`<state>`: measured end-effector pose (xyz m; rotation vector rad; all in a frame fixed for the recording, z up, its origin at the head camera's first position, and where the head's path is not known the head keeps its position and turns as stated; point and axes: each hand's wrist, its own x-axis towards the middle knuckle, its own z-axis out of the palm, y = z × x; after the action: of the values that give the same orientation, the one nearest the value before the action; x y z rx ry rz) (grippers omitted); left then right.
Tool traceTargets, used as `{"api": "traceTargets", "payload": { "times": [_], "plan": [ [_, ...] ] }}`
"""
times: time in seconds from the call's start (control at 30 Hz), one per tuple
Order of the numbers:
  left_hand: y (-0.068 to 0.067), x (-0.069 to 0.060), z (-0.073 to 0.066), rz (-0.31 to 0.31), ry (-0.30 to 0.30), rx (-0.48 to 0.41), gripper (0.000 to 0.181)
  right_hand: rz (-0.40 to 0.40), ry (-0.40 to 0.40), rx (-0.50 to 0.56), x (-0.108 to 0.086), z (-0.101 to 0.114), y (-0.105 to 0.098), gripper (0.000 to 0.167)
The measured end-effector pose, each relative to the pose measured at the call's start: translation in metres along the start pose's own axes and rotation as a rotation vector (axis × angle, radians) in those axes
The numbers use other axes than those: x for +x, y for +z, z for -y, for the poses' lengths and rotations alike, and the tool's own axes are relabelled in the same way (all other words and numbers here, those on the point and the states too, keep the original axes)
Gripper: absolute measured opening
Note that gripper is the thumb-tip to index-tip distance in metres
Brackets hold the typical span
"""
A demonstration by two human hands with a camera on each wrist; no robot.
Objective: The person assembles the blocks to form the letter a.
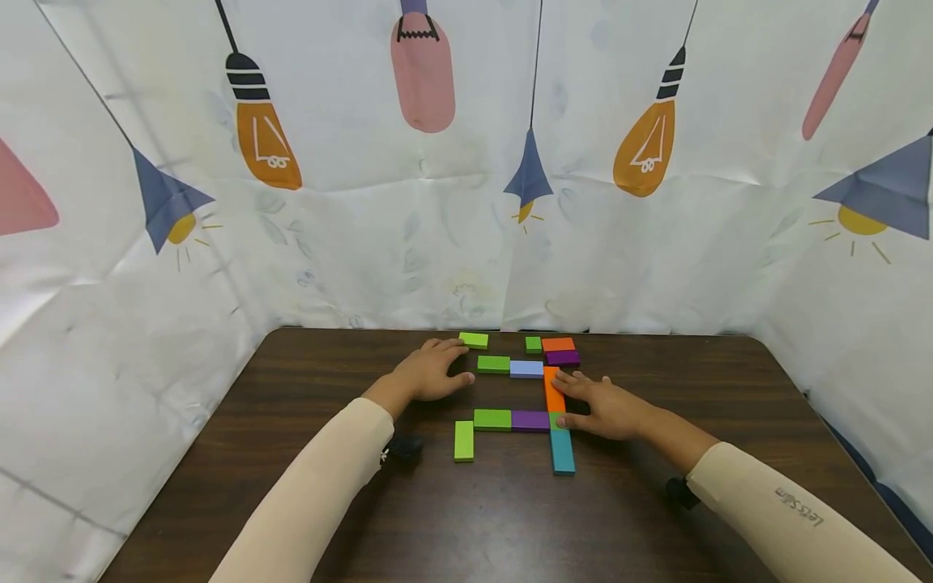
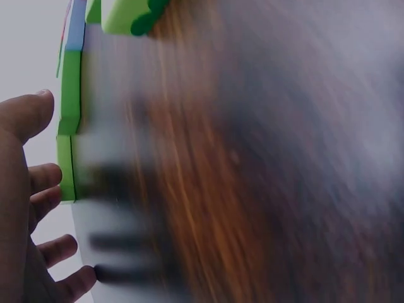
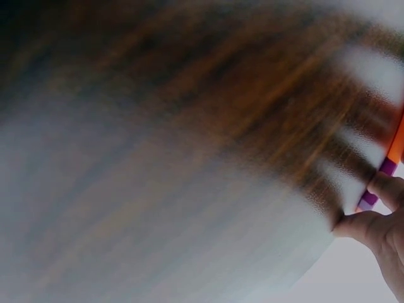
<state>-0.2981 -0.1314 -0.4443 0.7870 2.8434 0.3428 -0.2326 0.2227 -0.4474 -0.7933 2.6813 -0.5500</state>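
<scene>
Flat coloured blocks lie on a dark wooden table in the head view. My left hand (image 1: 436,371) has its fingers loosely extended, fingertips beside the far lime block (image 1: 475,341); whether they touch it I cannot tell. Its thumb points toward a green block (image 1: 492,365), which meets a light blue block (image 1: 526,369). My right hand (image 1: 605,406) is spread, fingertips at the upright orange block (image 1: 553,395) and thumb at a small green block (image 1: 555,422). A teal block (image 1: 562,452) continues below that one. Leftward run a purple block (image 1: 530,421) and another green block (image 1: 492,419).
A lime block (image 1: 464,441) stands lengthwise at the near left of the layout. At the back are a small green block (image 1: 533,345), an orange block (image 1: 558,344) and a purple block (image 1: 562,358). A patterned white curtain (image 1: 350,259) hangs behind the table (image 1: 656,356).
</scene>
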Motion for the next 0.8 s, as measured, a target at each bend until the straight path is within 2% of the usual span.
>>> {"api": "traceTargets", "payload": {
  "times": [0.27, 0.47, 0.8],
  "plan": [
    [0.000, -0.009, 0.012, -0.034, -0.009, 0.020, 0.071, -0.015, -0.015, 0.003, -0.001, -0.001, 0.002, 0.080],
    [-0.001, -0.015, 0.016, -0.031, -0.029, 0.028, 0.069, -0.013, -0.009, 0.003, -0.001, -0.002, 0.002, 0.081],
    [0.000, -0.025, 0.021, -0.076, -0.023, 0.018, 0.058, -0.012, -0.010, 0.005, -0.003, 0.001, 0.000, 0.081]
  ]
}}
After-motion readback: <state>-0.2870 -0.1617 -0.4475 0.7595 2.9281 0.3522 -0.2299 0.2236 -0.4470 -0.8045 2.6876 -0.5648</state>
